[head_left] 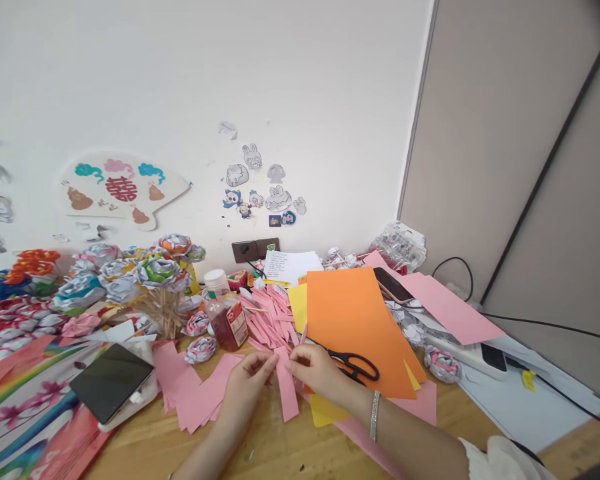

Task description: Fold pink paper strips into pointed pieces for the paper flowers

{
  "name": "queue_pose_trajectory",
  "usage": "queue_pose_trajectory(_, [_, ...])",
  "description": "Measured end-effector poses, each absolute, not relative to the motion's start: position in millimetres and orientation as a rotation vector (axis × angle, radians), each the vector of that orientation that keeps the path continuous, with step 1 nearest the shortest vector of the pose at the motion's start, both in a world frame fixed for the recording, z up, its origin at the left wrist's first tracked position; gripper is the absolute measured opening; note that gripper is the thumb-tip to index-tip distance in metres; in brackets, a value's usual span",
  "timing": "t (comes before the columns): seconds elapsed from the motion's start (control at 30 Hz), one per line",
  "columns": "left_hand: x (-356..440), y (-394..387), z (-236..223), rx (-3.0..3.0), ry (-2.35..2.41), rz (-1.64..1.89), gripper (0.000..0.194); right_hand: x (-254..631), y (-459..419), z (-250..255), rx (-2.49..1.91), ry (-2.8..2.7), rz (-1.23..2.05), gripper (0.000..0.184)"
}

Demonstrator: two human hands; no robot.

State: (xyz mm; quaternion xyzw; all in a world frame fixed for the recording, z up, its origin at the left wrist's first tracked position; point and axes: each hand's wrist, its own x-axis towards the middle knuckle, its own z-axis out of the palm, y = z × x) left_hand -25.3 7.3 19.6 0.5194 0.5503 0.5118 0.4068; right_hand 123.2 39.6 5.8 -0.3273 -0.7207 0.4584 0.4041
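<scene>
A pink paper strip hangs down between my two hands just above the wooden table. My left hand pinches its left edge near the top. My right hand, with a silver bracelet on the wrist, is closed with its fingertips at the strip's right edge. Behind my fingers lies a heap of pink paper strips. Wider pink paper pieces lie left of my left hand. Black-handled scissors rest on orange paper, partly behind my right hand.
A bottle of reddish liquid stands behind my left hand. Paper flowers on sticks crowd the back left. A dark-screened device lies at the left. At the right are a power strip, cables and white sheets.
</scene>
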Motion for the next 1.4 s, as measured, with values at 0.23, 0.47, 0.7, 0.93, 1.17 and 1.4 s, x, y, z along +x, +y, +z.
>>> queue_pose_trajectory(0.23, [-24, 6, 15, 1.351, 1.361, 1.251, 0.028, 122, 49, -6, -0.823, -1.793, 1.21, 0.018])
queue_pose_trajectory(0.47, [-21, 2, 11, 1.506, 1.387, 1.136, 0.03, 128, 41, 11, -0.81, -1.801, 1.22, 0.024])
queue_pose_trajectory(0.7, [-19, 2, 9, 1.492, 1.38, 1.136, 0.031, 125, 43, 5, -0.893, -1.762, 1.213, 0.026])
queue_pose_trajectory(0.93, [-18, 4, 3, 1.3, 1.216, 1.163, 0.031, 125, 45, 3, -0.899, -1.718, 1.254, 0.027])
queue_pose_trajectory(1.17, [-18, 5, 1, 1.177, 1.109, 1.162, 0.03, 125, 46, 1, -0.725, -1.588, 1.45, 0.026])
queue_pose_trajectory(1.4, [-17, 2, 7, 1.187, 1.127, 1.171, 0.029, 125, 45, 5, -0.695, -1.486, 1.597, 0.032])
